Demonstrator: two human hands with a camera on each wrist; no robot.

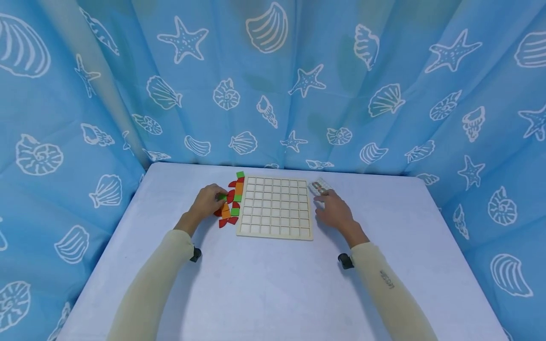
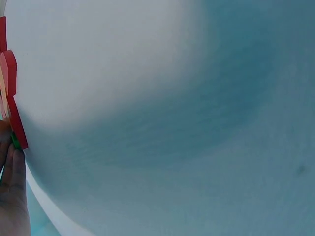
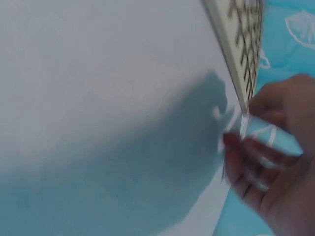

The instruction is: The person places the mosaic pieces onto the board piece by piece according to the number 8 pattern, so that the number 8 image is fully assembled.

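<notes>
My left hand (image 1: 207, 201) is at the left of the wooden grid board (image 1: 275, 237), among flat colored pieces. It pinches a small green piece (image 2: 15, 141) by its edge; a red piece (image 2: 17, 123) lies against it in the left wrist view. To the right of the board lies a small clear packet or card (image 1: 319, 183) with brownish marks, its exact kind too small to tell. My right hand (image 1: 334, 210) is just in front, fingertips overlapping its near end. Motion blurs the right hand (image 3: 280, 162) in its wrist view; thumb and fingers appear apart.
Red, orange and green pieces, including an orange one (image 1: 239, 188) and a green square (image 1: 240, 174), cluster along the board's left edge. A white cloth covers the table (image 1: 264, 289). Blue curtains (image 1: 273, 71) with shell prints stand close behind and at both sides.
</notes>
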